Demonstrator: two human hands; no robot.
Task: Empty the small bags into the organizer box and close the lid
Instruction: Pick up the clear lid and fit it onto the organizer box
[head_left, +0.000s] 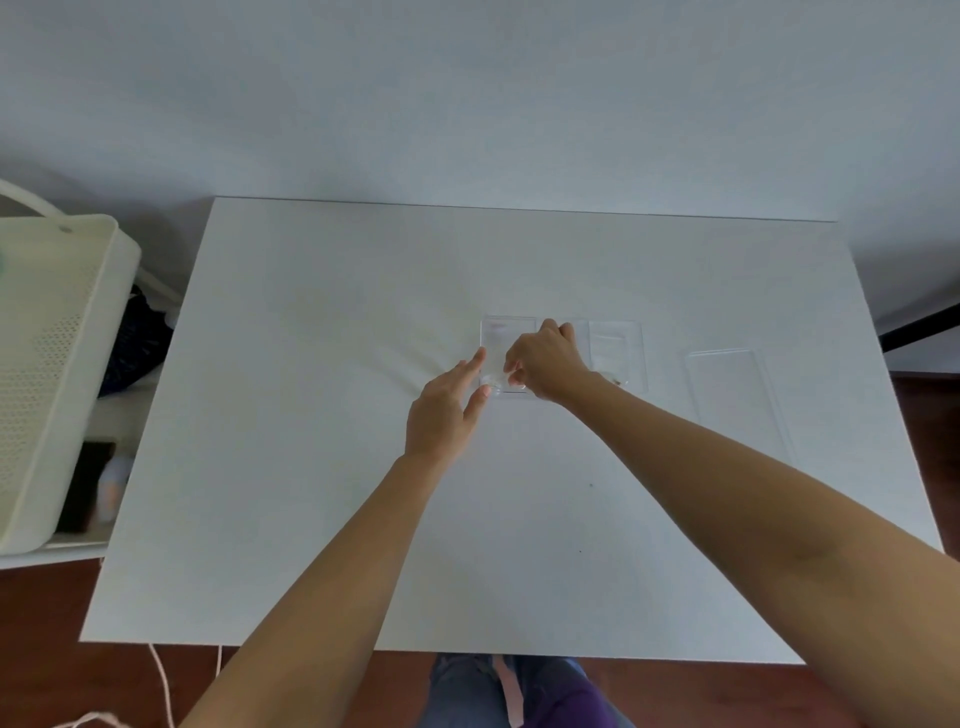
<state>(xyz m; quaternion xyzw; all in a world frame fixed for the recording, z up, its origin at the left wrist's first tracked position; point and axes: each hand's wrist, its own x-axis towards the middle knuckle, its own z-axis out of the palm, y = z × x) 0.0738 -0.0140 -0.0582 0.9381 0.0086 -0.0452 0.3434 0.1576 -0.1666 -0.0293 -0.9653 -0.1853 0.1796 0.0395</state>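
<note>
Head view, table (322, 519): white, rectangular, fills most of the frame; a pale wall lies behind it and dark wood floor shows at the near edge.
Perforated bin (47, 374): cream plastic, off the table's left side, standing on a lower white surface.
Organizer box (732, 395): clear plastic, long and narrow, lying flat on the table's right part, well apart from both hands; whether its lid is up or down cannot be told.
Right-hand small bag (618, 348): transparent, flat on the table just right of the right hand, with tiny items near its lower edge.
Left-hand small bag (506, 335): transparent, flat at the table's middle, its lower end under both hands.
Left hand (447, 410): fingers extended and loosely spread, thumb and forefinger tips at the bag's lower left corner; a firm grip cannot be told.
Right hand (545, 358): fingers curled down, pinching the same bag's lower edge.
</note>
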